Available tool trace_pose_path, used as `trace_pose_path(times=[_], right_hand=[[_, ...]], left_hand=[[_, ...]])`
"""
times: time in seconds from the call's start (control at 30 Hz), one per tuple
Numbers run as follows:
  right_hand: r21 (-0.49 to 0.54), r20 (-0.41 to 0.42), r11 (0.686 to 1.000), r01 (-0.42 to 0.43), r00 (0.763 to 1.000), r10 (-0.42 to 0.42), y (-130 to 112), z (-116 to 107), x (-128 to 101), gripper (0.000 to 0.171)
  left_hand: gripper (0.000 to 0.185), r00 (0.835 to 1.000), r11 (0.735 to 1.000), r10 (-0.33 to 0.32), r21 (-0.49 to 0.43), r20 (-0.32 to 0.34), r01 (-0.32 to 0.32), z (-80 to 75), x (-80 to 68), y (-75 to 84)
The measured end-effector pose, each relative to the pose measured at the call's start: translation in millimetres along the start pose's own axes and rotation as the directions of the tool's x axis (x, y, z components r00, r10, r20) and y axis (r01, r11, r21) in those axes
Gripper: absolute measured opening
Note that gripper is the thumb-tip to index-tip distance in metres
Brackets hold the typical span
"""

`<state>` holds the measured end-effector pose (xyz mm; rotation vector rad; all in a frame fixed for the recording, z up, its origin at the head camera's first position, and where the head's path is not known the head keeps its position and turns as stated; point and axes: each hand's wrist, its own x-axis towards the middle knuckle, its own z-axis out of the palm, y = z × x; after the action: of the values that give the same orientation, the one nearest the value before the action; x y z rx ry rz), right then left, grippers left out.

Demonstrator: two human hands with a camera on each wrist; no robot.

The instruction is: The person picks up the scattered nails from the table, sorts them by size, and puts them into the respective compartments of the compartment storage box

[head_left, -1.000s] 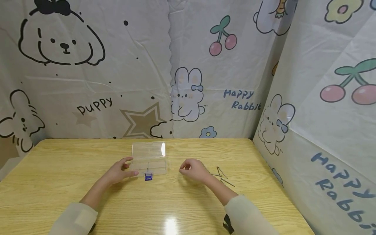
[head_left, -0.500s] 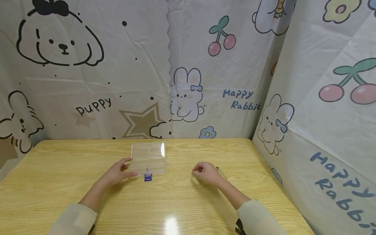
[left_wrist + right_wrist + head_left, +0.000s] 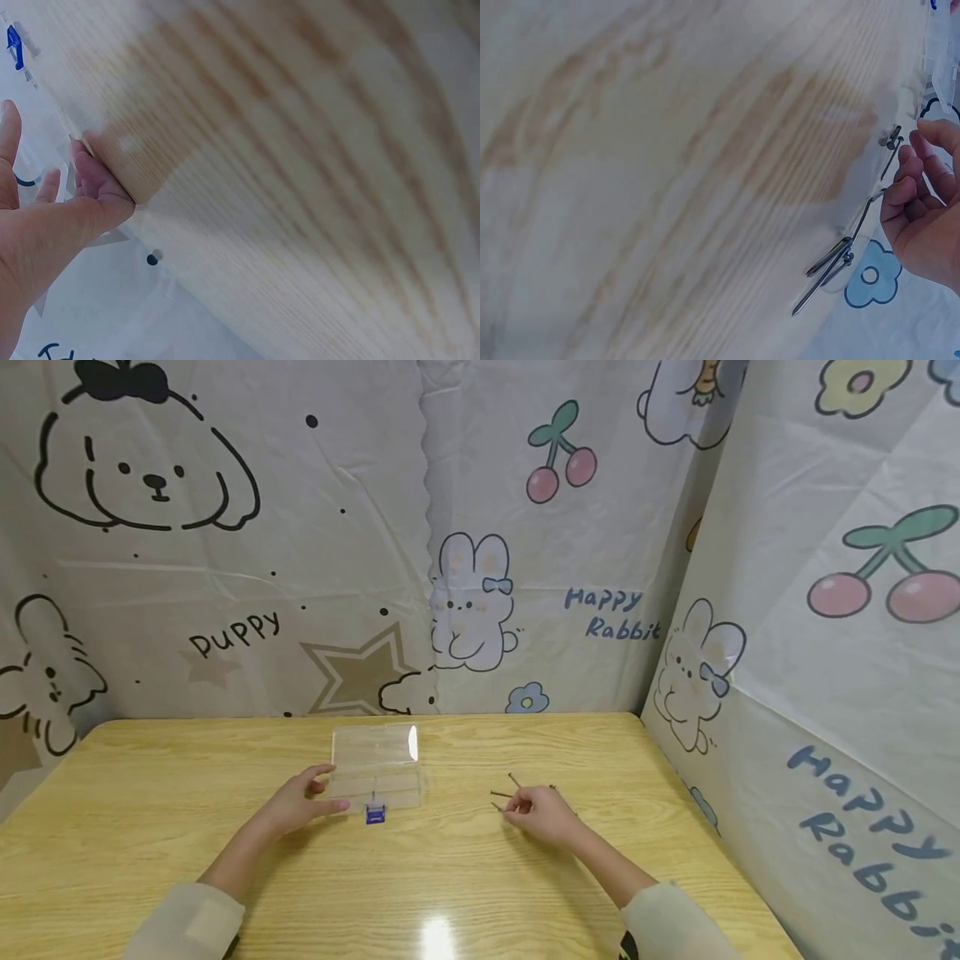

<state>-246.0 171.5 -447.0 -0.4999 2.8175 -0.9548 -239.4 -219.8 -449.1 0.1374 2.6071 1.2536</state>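
Honestly, my right hand [image 3: 542, 813], fingers curled loosely over the nails [image 3: 832, 264], could scatter them; left hand [image 3: 296, 802], relaxed, steadies the clear box [image 3: 375, 768].

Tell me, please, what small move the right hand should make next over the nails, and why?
Probably close the right hand's fingertips on one nail and lift it. That hand hovers with loosely curled fingers right at the loose nails on the table, seemingly holding none, while the left hand rests against the open clear box, steadying it.
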Motion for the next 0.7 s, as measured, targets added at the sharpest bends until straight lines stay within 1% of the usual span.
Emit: trace_pose_path(times=[0.23,0.47,0.7], right_hand=[[0.013,0.025,1.0,0.019,1.0,-0.019,6.1,1.3,-4.4,0.01],[-0.004,0.022,1.0,0.027,0.999,-0.027,9.3,2.0,-5.3,0.009],[-0.055,0.001,0.998,0.031,1.0,-0.031,9.7,4.5,-3.9,0.009]], left_hand=[[0.085,1.0,1.0,-0.004,-0.014,0.004,0.004,-1.2,-2.1,2.2],[0.084,1.0,1.0,0.005,-0.004,0.0,-0.005,-1.5,-2.1,2.3],[0.082,1.0,1.0,0.016,-0.01,-0.003,-0.016,-0.2,-3.3,4.1]])
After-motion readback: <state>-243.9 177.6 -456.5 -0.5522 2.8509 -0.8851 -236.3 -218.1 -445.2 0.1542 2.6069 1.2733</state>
